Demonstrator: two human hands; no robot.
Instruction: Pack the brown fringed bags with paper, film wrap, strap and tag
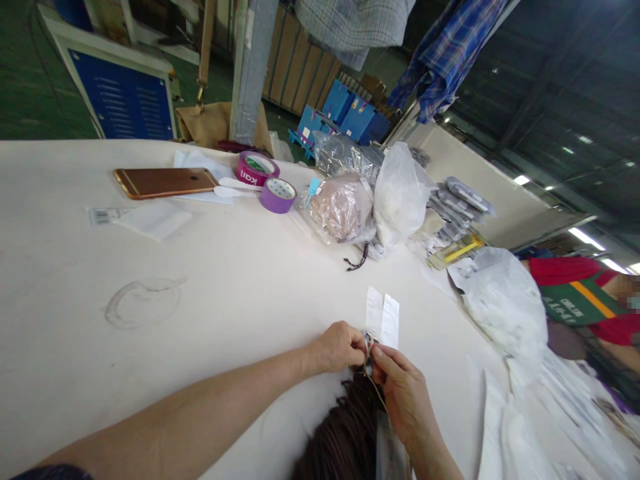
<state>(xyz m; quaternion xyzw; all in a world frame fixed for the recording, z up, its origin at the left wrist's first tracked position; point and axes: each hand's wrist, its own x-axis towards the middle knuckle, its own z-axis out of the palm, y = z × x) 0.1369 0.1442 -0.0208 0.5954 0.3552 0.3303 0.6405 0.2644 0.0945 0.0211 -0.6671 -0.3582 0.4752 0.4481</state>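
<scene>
Near the lower middle, my left hand [337, 348] is closed with its fingers curled in a pinch. Facing it, my right hand [400, 387] pinches thumb and finger together at a thin tan string [375, 388]. A small pale and shiny piece shows between the fingertips, too small to name. Below both hands hangs a bundle of dark brown strands [345, 433], its top partly hidden by the fingers. White paper labels [383, 316] lie on the white table [240, 300] just beyond my fingertips.
A phone [165, 182], purple tape rolls [278, 195] and a bagged brown item [343, 207] lie toward the back. Clear plastic bags [503, 307] crowd the right side. A person in a red shirt [570, 270] is at the far right. A metal post [250, 73] rises behind the table.
</scene>
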